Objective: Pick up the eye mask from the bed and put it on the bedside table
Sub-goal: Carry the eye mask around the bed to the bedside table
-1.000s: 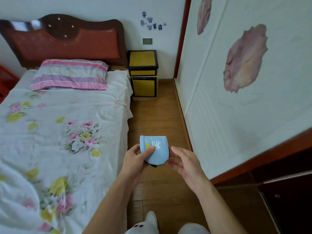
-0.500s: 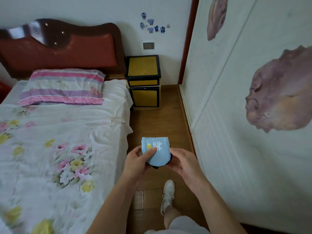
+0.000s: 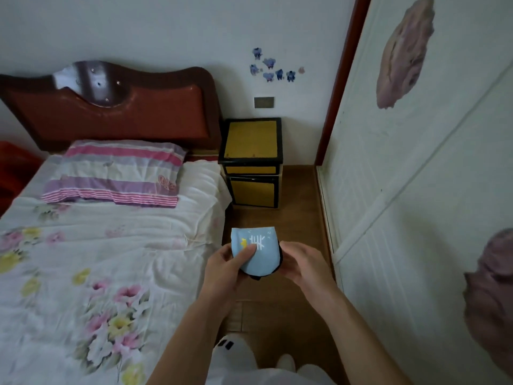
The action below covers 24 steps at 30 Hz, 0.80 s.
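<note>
Now carry the eye mask to the bedside table ahead of your hands.

You hold the eye mask [image 3: 256,252] folded between both hands, above the wooden floor [image 3: 294,218] and just right of the bed [image 3: 111,259]: your left hand [image 3: 224,266] pinches its front with the thumb on the blue face, and your right hand [image 3: 302,263] cups its right edge from behind. The bedside table [image 3: 251,140] stands well ahead of your hands, against the wall, and its yellow top looks bare. Keep both grips firm so the soft fold does not spring open, and watch the dark strap hanging below your fingers. Once the top is under your hands, lay the mask flat near its middle, away from the black rim, then let go.
</note>
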Motion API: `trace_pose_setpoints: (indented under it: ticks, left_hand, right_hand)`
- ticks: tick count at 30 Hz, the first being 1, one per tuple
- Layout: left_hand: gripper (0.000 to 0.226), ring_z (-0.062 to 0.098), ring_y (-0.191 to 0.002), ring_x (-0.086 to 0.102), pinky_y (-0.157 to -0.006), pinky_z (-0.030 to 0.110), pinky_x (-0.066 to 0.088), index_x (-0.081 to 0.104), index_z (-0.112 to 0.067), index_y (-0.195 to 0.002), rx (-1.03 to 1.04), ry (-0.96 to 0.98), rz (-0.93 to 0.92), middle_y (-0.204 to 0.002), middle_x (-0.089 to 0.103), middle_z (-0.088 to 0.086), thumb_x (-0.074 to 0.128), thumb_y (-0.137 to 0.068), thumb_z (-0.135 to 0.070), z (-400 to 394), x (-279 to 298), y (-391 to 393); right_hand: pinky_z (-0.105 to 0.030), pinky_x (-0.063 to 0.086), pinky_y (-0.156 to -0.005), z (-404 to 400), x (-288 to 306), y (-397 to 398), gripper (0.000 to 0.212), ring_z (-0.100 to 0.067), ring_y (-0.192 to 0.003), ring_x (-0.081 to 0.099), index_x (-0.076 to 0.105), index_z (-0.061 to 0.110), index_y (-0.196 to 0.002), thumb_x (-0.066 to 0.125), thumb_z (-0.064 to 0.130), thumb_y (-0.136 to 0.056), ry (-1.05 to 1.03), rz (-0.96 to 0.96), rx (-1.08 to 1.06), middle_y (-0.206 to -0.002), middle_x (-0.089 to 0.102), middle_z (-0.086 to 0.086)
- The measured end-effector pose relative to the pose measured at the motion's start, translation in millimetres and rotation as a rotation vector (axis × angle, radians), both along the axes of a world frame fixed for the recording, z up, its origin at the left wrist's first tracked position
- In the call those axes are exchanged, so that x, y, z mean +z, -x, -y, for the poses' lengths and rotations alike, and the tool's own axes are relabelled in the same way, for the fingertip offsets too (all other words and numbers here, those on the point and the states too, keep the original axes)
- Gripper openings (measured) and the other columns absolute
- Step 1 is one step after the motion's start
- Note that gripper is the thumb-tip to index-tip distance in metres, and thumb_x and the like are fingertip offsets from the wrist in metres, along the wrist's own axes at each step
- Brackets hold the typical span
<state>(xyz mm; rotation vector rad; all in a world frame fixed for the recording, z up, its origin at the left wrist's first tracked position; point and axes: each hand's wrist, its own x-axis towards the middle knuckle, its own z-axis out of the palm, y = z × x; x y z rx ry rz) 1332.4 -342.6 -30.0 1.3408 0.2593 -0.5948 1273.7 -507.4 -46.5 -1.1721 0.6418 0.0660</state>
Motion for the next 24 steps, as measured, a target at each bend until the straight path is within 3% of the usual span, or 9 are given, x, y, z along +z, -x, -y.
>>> trace_pose_setpoints:
  ticks: [6, 13, 24]
  left_hand:
    - [0.051, 0.033, -0.099, 0.073, -0.081, 0.044, 0.061, 0.067, 0.0, -0.112, 0.047, 0.015, -0.04, -0.111, 0.074, 0.02, 0.082, -0.068, -0.02, 8, -15, -77]
    - [0.029, 0.027, -0.085, 0.076, -0.057, 0.029, 0.062, 0.068, -0.002, -0.11, 0.032, 0.044, -0.05, -0.098, 0.079, 0.014, 0.075, -0.083, -0.01, 10, -20, -210]
    - [0.036, 0.024, -0.095, 0.075, -0.067, 0.028, 0.061, 0.068, -0.004, -0.112, -0.031, 0.11, -0.05, -0.103, 0.079, 0.01, 0.078, -0.08, -0.016, 24, -9, -399]
  right_hand:
    - [-0.035, 0.06, -0.079, 7, -15, -78, 0.022, -0.023, -0.095, 0.076, 0.075, 0.012, -0.106, 0.066, 0.027, -0.093, -0.034, -0.024, 0.03, -0.1, 0.08, -0.009]
    - [-0.032, 0.061, -0.073, 15, -14, -207, 0.017, -0.024, -0.09, 0.077, 0.078, 0.013, -0.095, 0.068, 0.027, -0.092, -0.002, -0.054, -0.017, -0.09, 0.08, -0.005]
    - [-0.04, 0.059, -0.086, 20, 0, -367, 0.026, -0.033, -0.099, 0.072, 0.073, 0.007, -0.107, 0.062, 0.029, -0.096, -0.025, -0.108, -0.192, -0.106, 0.072, -0.02]
